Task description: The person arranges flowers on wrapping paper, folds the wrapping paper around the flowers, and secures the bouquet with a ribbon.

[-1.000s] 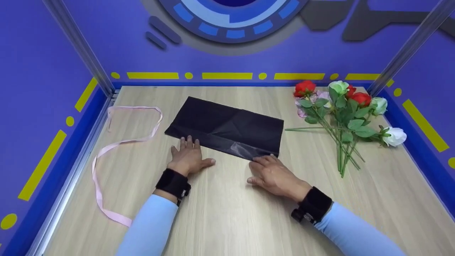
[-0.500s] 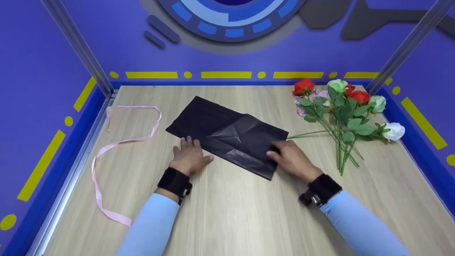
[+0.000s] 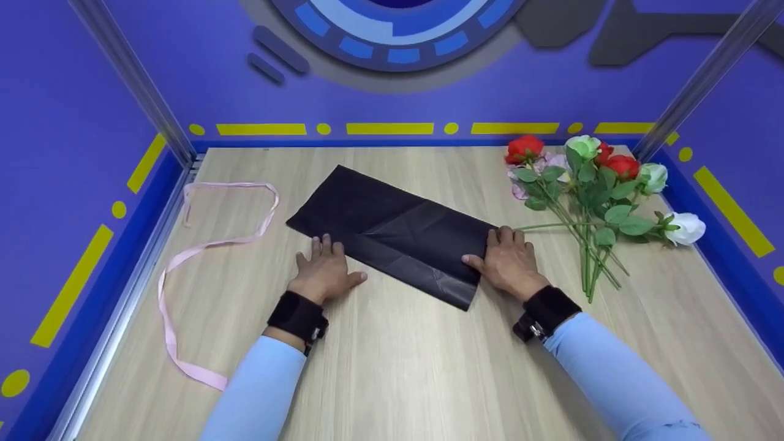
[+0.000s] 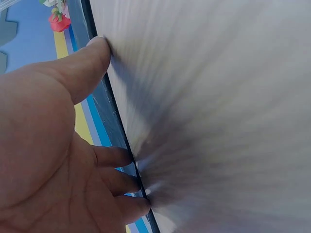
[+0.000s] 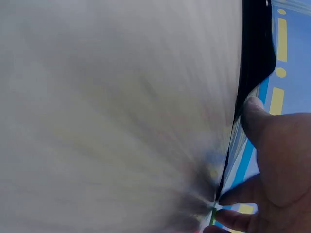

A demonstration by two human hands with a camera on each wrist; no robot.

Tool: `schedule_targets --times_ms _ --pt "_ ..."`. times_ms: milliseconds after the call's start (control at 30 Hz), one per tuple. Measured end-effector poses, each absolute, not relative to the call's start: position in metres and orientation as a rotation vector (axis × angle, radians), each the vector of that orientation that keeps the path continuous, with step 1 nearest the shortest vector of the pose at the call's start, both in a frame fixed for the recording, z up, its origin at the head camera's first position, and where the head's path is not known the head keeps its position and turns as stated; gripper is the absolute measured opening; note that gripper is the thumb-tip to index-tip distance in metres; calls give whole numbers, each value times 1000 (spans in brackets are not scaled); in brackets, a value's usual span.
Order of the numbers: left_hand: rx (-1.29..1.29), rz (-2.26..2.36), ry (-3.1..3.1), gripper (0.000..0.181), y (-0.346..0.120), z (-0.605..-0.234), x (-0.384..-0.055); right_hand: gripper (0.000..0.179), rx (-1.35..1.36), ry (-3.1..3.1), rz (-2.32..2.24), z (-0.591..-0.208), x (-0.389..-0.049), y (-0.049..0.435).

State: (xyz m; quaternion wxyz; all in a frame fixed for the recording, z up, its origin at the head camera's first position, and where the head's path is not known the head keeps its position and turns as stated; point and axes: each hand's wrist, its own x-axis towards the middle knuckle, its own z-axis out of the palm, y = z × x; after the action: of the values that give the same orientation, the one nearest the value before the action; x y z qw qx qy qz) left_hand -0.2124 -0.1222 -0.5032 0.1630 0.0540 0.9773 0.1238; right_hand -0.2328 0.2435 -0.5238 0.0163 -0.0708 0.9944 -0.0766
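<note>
A folded black sheet of wrapping paper (image 3: pixel 404 226) lies slanted across the middle of the table, creased and shiny along its near part. My left hand (image 3: pixel 324 272) rests at its near left edge, fingers straight with the tips on the paper and the thumb spread out to the right. At the paper's right end, my right hand (image 3: pixel 508 260) lies with fingers extended over the edge and the thumb on the sheet. From the right wrist, the thumb and fingertips show right at the dark paper (image 5: pixel 257 43). The left wrist view has the fingertips along the paper's edge (image 4: pixel 109 114).
Several artificial flowers (image 3: pixel 588 190) in red, white, green and pink lie at the back right, one stem reaching to the right hand. A pink ribbon (image 3: pixel 162 306) curves along the left side, passing by the left sleeve. Blue panels (image 3: pixel 392 104) wall the table (image 3: pixel 392 380).
The paper's right end has swung toward the person, so it slants more. My right hand left the near corner, took hold of the right edge, then flattened there. My left hand stayed in place.
</note>
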Motion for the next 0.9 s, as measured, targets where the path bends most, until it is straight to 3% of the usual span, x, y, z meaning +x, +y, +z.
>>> schedule_targets --times_ms 333,600,800,900 --pt "165 326 2779 99 -120 -502 -217 70 -306 3108 -308 -522 -228 238" --pt "255 396 2756 94 -117 -502 -227 44 -306 3112 -962 -521 -229 227" --pt "239 569 2761 86 -130 -498 -231 42 -211 3082 -1437 -514 -216 215" --pt "212 737 2802 77 -145 -494 -232 42 -349 3093 -1596 -514 -205 207"
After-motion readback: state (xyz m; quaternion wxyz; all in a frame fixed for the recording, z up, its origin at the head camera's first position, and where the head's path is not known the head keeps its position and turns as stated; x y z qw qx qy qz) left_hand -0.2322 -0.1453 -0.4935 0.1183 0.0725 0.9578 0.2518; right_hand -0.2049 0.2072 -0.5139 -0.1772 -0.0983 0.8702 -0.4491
